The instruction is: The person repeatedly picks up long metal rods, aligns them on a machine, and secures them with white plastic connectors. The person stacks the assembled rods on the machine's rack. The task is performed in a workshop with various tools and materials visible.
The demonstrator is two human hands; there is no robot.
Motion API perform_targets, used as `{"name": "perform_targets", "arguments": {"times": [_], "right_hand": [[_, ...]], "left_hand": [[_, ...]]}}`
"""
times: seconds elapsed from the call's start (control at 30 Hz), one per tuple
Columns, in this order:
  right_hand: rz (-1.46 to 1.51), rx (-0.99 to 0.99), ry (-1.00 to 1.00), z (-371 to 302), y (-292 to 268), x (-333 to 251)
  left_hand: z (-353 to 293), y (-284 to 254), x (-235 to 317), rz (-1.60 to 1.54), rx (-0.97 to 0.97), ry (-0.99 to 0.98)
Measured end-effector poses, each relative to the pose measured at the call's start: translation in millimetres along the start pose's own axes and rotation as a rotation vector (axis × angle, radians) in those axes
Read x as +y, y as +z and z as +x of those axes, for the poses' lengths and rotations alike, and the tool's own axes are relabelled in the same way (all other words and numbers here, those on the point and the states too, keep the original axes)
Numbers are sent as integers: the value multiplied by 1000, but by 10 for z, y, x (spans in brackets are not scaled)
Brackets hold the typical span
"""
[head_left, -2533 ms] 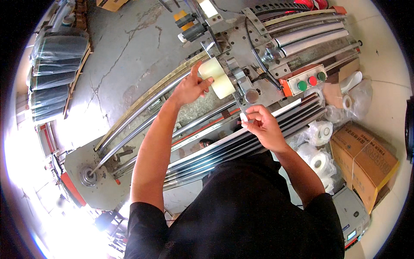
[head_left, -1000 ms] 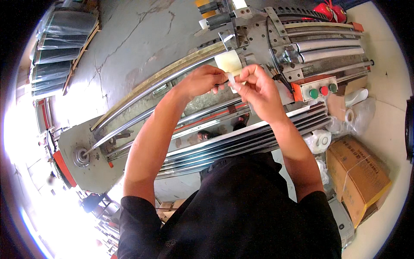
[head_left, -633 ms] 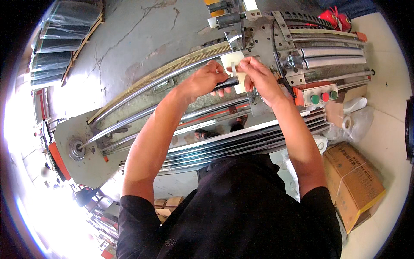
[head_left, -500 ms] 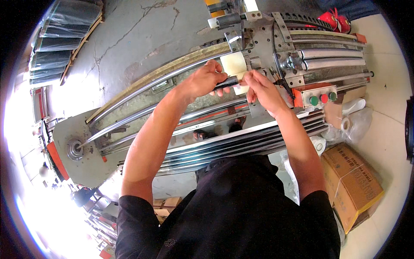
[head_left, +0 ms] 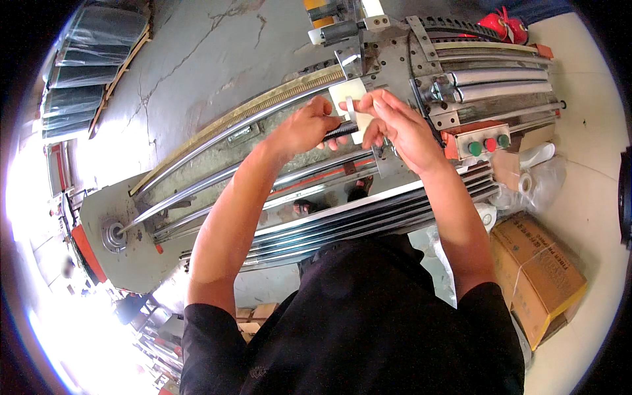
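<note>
In front of me my left hand (head_left: 307,126) is closed around the end of a dark, textured tube (head_left: 342,131), with the thumb and index finger on top and other fingertips showing below. My right hand (head_left: 403,128) is just right of the tube's end, its fingers bent toward it. A narrow whitish strip (head_left: 350,108) stands up at the tube end, by the right fingertips, which seem to pinch it; their contact is partly hidden. Behind both hands is a cream-white block (head_left: 349,89) on the machine's carriage (head_left: 388,59).
The long machine bed (head_left: 217,155) has metal guide rods. A control box (head_left: 479,141) with green and red buttons is at the right. Several dark tubes (head_left: 349,220) lie along the near edge. A cardboard box (head_left: 536,270) and plastic-wrapped rolls (head_left: 530,181) stand lower right.
My right hand has lifted and turned, its fingers opening out from the tube end. The whitish strip now shows upright there. My left hand stays on the tube.
</note>
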State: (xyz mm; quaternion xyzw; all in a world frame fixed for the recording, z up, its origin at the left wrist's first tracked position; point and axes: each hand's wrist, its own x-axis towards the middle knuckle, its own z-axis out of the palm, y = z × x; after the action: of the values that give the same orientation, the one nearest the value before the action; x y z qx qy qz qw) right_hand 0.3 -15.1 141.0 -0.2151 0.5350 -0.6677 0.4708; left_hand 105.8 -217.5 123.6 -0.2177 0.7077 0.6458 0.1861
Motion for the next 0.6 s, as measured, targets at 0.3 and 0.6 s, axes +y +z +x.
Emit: {"name": "perform_targets", "arguments": {"times": [0.3, 0.6], "right_hand": [[-112, 134, 232, 95, -252, 343], [-230, -37, 145, -562, 47, 4]], "left_hand": [[-63, 17, -23, -51, -1, 24], [-58, 33, 2, 19, 13, 34]]}}
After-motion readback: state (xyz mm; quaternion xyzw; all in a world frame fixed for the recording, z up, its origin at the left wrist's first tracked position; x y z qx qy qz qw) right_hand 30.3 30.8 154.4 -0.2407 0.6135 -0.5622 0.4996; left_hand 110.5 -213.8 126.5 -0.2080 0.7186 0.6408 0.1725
